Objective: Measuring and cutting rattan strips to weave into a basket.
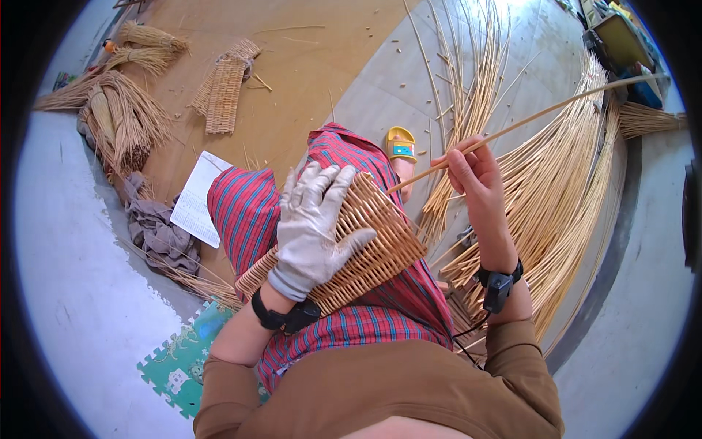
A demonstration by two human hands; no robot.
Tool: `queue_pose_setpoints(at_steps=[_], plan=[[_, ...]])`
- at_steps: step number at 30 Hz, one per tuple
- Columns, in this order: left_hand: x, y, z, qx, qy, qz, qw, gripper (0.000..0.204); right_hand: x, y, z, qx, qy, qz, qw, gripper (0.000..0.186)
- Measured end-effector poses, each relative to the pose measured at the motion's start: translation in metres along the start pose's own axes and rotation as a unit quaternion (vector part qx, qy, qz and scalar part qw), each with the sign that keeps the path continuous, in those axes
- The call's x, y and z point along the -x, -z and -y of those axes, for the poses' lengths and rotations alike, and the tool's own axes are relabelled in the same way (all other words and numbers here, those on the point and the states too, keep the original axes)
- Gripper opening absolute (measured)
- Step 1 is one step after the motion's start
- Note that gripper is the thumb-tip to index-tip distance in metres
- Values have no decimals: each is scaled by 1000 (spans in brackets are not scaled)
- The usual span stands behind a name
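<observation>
A woven wicker piece (380, 245), tan and rectangular, lies tilted across my lap on red plaid cloth (365, 329). On top of it rests my left hand (311, 223) in a white glove, its fingers stretched out and the thumb spread to the right. My bare right hand (474, 172) pinches a long thin wicker rod (556, 106) between thumb and fingers. The rod's lower end meets the far right edge of the wicker piece, and its other end reaches up to the right. The underside of the wicker piece is hidden.
Long loose wicker rods (563, 186) spread over the floor at the right. Tied bundles (121, 117) lie far left, near woven panels (225, 91). A white paper sheet (201, 197), grey cloth (164, 230) and green foam mat (175, 366) are on the left. A yellow slipper (401, 145) shows ahead.
</observation>
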State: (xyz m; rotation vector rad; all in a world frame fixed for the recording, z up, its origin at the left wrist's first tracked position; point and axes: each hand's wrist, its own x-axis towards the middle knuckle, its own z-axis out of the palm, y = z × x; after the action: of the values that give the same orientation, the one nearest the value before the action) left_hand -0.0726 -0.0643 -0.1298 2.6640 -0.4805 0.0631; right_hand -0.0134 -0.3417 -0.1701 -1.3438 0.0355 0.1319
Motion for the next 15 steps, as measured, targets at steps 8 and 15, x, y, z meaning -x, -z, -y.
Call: queue_pose_setpoints(at_steps=[8,15], plan=[[16,-18,5,-46,-11,-53,997,97,-2,8,-2,-29,-18,-1,999,11],[17,-21,11,-24,5,-67,997,92,-9,3,-8,-27,-26,15,999,11]])
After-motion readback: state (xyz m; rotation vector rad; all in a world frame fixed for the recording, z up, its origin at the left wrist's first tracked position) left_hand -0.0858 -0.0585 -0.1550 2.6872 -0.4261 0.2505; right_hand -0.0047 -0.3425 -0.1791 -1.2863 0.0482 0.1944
